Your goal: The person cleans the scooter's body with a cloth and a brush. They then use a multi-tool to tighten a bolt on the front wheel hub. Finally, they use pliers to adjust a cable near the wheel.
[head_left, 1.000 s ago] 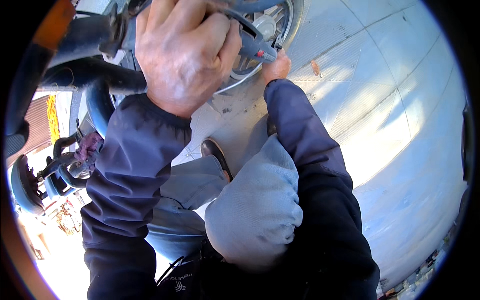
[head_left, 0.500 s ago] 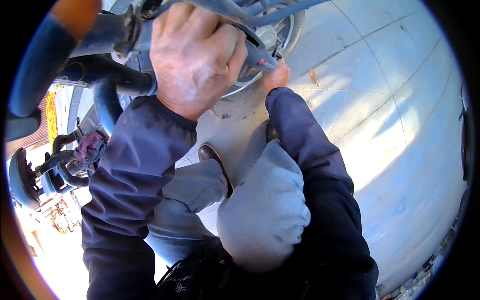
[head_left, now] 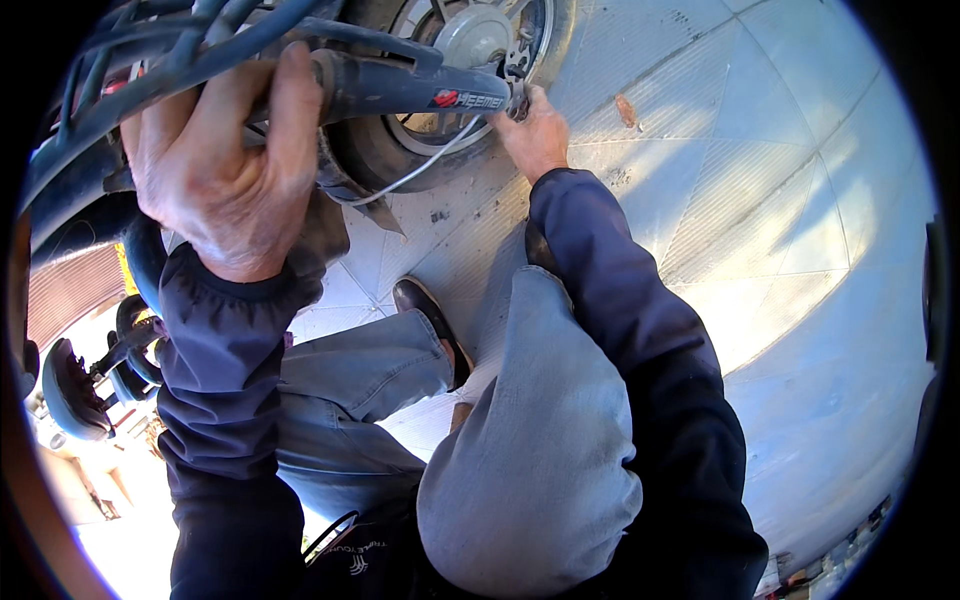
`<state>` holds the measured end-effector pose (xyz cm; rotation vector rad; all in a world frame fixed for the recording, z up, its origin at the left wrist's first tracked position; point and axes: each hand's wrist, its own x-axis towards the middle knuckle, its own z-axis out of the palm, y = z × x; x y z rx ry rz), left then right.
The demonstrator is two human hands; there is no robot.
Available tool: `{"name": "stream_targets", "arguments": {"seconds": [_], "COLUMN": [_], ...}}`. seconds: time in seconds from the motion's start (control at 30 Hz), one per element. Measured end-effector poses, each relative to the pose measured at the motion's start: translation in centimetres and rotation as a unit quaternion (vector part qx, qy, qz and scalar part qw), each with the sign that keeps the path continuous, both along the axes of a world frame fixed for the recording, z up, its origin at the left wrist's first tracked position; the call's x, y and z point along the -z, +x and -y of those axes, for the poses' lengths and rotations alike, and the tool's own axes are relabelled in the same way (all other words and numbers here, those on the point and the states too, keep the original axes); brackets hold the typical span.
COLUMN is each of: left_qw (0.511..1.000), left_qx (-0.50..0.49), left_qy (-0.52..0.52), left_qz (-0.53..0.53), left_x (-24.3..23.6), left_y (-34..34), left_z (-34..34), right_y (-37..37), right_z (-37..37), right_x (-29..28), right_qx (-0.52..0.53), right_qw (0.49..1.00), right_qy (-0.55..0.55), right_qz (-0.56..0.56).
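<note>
My knee in grey trousers [head_left: 530, 470] was bent up closest to me, my brown shoe [head_left: 430, 325] flat on the pale tiled floor [head_left: 780, 250]. My left hand [head_left: 225, 185] had its fingers [head_left: 290, 110] clamped around the blue frame tube [head_left: 400, 90] of the small bike. Farther off, my right hand [head_left: 535, 130] reached to the wheel hub [head_left: 475, 40]; its fingers touched a small metal part at the axle, though I couldn't tell whether they gripped it. A white cable [head_left: 415, 170] crossed the tyre [head_left: 375, 155].
</note>
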<state>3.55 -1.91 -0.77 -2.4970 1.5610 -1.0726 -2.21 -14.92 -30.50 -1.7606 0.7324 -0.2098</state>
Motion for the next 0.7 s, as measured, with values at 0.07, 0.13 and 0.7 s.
{"name": "stream_targets", "arguments": {"seconds": [0.07, 0.13, 0.7], "left_qw": [1.000, 1.000, 0.999], "left_qx": [-0.009, -0.010, -0.007], "left_qy": [0.006, 0.013, -0.048], "left_qz": [0.006, -0.014, -0.023], "left_x": [0.0, -0.1, 0.4], "left_y": [0.0, 0.1, 0.2], "left_z": [0.0, -0.1, 0.4], "right_y": [-0.6, -1.3, -2.9], "right_z": [0.0, 0.2, 1.9], "right_x": [0.0, -0.5, -0.8], "right_qx": [-0.018, -0.023, -0.006], "right_qw": [1.000, 0.999, 0.977], "right_qy": [0.022, 0.028, 0.193], "right_qz": [-0.011, 0.014, 0.088]}}
